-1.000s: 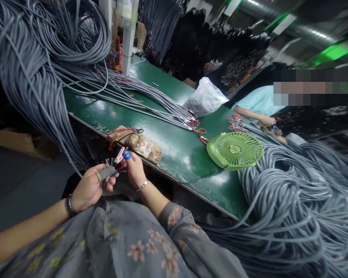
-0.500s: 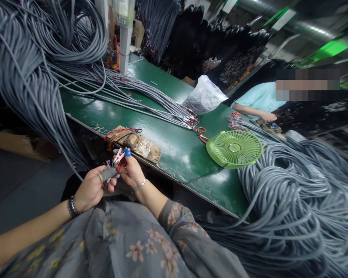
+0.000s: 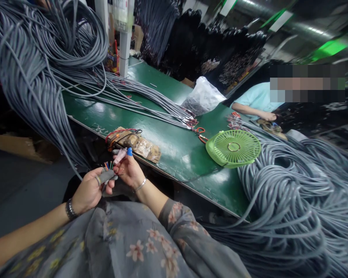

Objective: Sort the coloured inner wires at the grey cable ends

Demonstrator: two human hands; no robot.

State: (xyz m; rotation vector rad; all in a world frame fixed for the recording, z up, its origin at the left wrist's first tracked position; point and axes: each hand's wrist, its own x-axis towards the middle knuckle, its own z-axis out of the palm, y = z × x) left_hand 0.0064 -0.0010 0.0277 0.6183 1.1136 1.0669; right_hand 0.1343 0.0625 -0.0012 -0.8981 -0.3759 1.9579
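My left hand (image 3: pixel 92 186) is closed around the end of a grey multi-core cable, its thumb in a grey cover. Several thin coloured wires (image 3: pixel 108 166), orange, blue and green among them, fan upward from between its fingers. Close beside it, my right hand (image 3: pixel 131 172) has its fingers curled, with a blue cover on the thumb tip. A pale pink piece (image 3: pixel 120 155) shows at those fingers; whether it is a finger cover or a held thing I cannot make out. A thin dark wire (image 3: pixel 119 175) runs between the two hands.
Beyond my hands, a taped brown block (image 3: pixel 145 148) lies at the edge of the green table (image 3: pixel 168 141). A green fan (image 3: pixel 233 146), grey cable bundles (image 3: pixel 290 185) and a plastic bag (image 3: pixel 204 94) are around it. A co-worker (image 3: pixel 253 100) is across the table.
The pale pink piece at my right fingers has shifted slightly and looks more blurred. The coloured wires stand a little more spread above my left hand. Both hands stay almost in place.
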